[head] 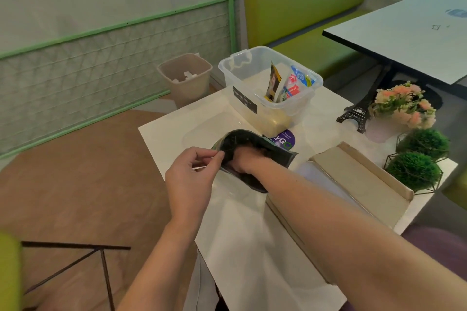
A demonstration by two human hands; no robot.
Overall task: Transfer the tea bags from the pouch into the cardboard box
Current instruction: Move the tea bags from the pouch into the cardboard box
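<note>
Left hand (188, 179) pinches pouch (252, 149) mouth; hold it wide. Right hand (242, 159) buried inside pouch, grip not visible. Withdraw tea bags slowly, avoid snagging rim. Cardboard box (353, 179) lies open just right.

Single head-mounted wide-angle view, looking forward and down, close above the fingers (214, 156) at the white table (252, 247).

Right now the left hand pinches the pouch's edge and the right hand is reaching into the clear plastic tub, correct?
Not quite. The head view shows the right hand reaching into the dark pouch, not the clear plastic tub. The left hand does pinch the pouch's edge.
</note>
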